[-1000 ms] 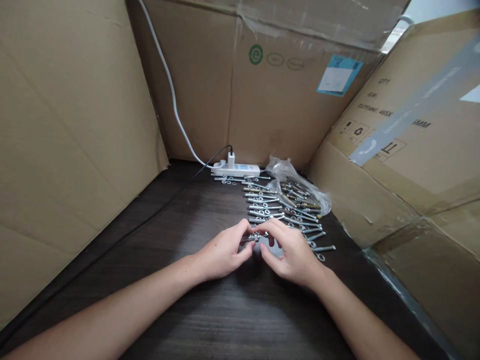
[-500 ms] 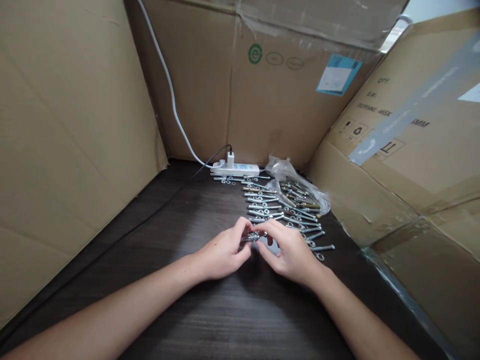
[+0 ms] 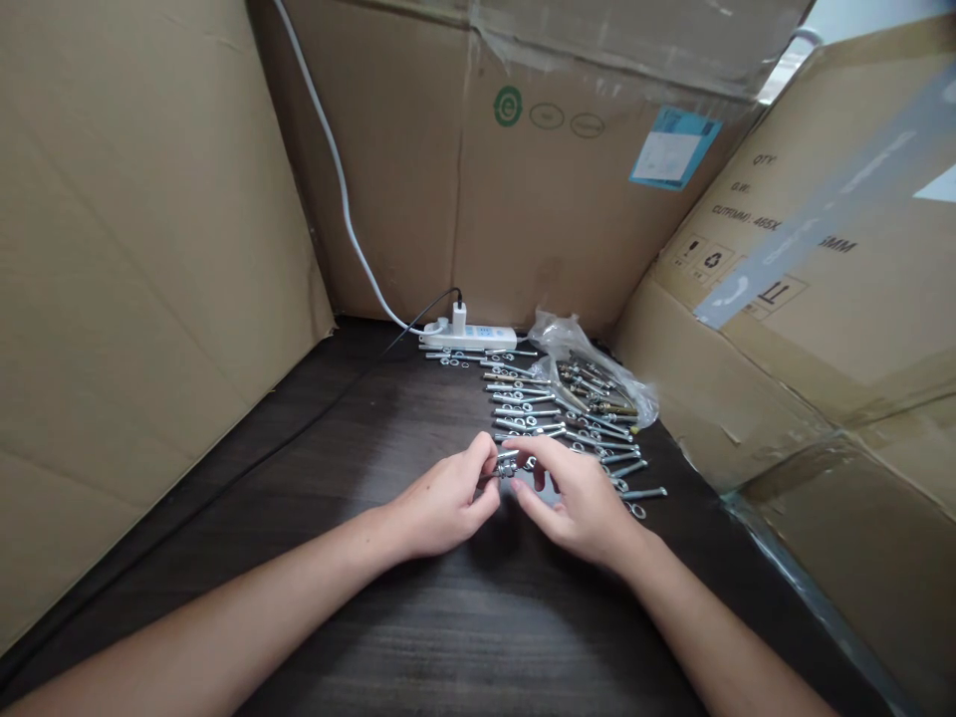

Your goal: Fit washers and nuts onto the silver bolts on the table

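Observation:
Above the dark tabletop, my left hand [image 3: 446, 506] pinches a metal bolt [image 3: 507, 464] between thumb and fingers. Small shiny hardware, seemingly a nut and washers, sits around the bolt's exposed end; its exact parts are too small to tell. My right hand [image 3: 575, 498] curves around that end from the right, thumb and index finger apart with a gap between them. Whether a right fingertip touches the metal is unclear. Just beyond both hands lie rows of loose bolts [image 3: 527, 411] with washers [image 3: 636, 511] and nuts beside them.
A clear plastic bag [image 3: 557, 334] with more bolts lies at the back right. Behind the rows stands a white power strip [image 3: 493, 339] with a plugged-in charger [image 3: 459, 319]. A black cable [image 3: 299, 430] crosses the left side. Cardboard boxes [image 3: 395, 179] wall in the table.
The bolt end between my hands has shifted slightly and shows at a different angle. My right index finger and thumb have parted a little; both arms stay in place.

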### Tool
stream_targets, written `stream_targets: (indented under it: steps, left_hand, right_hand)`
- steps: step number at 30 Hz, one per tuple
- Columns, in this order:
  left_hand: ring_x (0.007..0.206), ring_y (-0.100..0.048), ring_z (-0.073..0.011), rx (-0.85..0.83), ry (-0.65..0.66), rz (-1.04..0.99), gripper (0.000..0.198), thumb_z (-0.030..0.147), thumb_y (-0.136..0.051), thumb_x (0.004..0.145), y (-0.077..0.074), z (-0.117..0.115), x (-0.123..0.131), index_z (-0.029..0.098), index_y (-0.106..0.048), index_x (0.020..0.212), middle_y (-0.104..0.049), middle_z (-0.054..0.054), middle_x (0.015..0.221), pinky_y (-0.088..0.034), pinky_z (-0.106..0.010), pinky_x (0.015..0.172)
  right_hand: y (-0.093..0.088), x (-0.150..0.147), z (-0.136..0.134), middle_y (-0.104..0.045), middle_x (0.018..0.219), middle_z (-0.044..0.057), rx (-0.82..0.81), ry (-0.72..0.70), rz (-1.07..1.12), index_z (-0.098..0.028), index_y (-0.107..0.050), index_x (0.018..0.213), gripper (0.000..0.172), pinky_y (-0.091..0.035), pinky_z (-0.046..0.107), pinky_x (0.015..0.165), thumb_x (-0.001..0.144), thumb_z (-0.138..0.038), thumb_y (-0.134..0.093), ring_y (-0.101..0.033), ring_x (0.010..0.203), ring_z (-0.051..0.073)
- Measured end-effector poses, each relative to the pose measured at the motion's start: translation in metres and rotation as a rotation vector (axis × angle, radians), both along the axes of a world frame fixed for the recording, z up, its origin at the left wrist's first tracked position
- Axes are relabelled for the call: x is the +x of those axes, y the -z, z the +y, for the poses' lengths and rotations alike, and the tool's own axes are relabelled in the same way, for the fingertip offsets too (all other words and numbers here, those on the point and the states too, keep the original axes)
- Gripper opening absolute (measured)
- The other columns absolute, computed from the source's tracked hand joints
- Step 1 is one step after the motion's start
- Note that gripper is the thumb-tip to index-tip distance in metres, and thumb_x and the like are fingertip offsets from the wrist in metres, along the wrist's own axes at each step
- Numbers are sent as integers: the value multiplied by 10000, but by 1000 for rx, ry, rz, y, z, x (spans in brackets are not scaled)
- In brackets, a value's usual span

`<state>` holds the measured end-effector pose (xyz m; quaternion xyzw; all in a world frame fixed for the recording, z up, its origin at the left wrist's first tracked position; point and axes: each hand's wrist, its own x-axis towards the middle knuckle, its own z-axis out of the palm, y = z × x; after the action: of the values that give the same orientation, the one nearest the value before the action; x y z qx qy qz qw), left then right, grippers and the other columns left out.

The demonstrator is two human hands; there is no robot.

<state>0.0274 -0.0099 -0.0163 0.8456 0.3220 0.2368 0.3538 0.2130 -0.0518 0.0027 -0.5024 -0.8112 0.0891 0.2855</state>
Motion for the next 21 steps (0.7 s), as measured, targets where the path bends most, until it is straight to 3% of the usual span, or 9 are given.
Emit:
stream_targets:
  steps: [2, 5, 7, 9, 11, 13, 16, 18, 21]
  left_hand:
    - [586, -398, -104, -2, 13, 7, 74, 225, -408, 845, 0, 0, 0, 212, -340, 822, -436, 48, 719, -319, -242, 564]
    - [571, -387, -102, -3, 21, 27, 62, 224, -411, 847, 0, 1, 0, 212, -351, 839, -437, 52, 713, -313, -242, 559]
    - [580, -392, -103, 1, 19, 24, 62, 216, -410, 846, 0, 2, 0, 212, -348, 839, -435, 51, 718, -316, -241, 564]
    - [595, -401, -105, 0, 20, 13, 72, 216, -411, 846, 0, 2, 0, 213, -341, 833, -435, 49, 727, -321, -240, 568]
    - [603, -408, -106, -5, 24, 7, 80, 224, -412, 848, 0, 2, -1, 213, -336, 826, -438, 46, 733, -325, -239, 571]
    - [591, -403, -104, -13, 23, 16, 76, 231, -414, 848, 1, 2, -1, 213, -341, 832, -440, 47, 725, -323, -238, 566]
    - [573, -398, -101, -20, 10, 41, 70, 226, -424, 839, 1, 2, -2, 214, -355, 847, -438, 51, 711, -318, -239, 563]
    - [580, -403, -103, -8, -3, 37, 67, 219, -426, 834, 2, 3, -2, 215, -360, 841, -437, 52, 709, -316, -240, 568]
    - [583, -402, -104, 4, -21, 21, 55, 211, -416, 832, 1, 4, -2, 215, -361, 829, -433, 53, 701, -308, -239, 567]
  right_hand:
    - [1, 0, 1, -672, 798, 22, -12, -2, -30, -199, -633, 915, 169, -413, 244, 599, 862, -287, -499, -575, 601, 125]
    - [0, 2, 1, -583, 544, 3, -28, 60, -47, -183, -580, 591, 409, -383, 242, 571, 928, -315, -390, -543, 527, 117]
    - [-2, 2, 0, -623, 618, 9, -23, 66, -14, -182, -613, 686, 339, -394, 242, 583, 919, -312, -402, -561, 560, 121]
    - [-3, 1, -1, -676, 822, 24, -12, 32, 11, -187, -622, 947, 189, -417, 245, 618, 862, -295, -491, -590, 633, 128]
    - [-3, 0, -2, -677, 921, 31, -13, 0, -5, -195, -590, 1063, 261, -425, 245, 628, 818, -275, -544, -600, 659, 128]
    - [0, 0, 0, -673, 772, 17, -22, 21, -41, -192, -642, 874, 157, -411, 240, 602, 850, -277, -512, -586, 604, 122]
    - [4, 2, 3, -559, 489, 3, -7, 86, -47, -174, -548, 509, 462, -387, 237, 562, 929, -300, -400, -535, 488, 106]
    - [-1, 3, 0, -576, 508, 7, 59, 45, -6, -172, -570, 534, 453, -401, 238, 558, 934, -282, -389, -543, 490, 106]
    - [-22, -1, -21, -656, 657, 14, 247, -56, 38, -198, -668, 816, 225, -452, 251, 559, 888, -220, -457, -586, 564, 127]
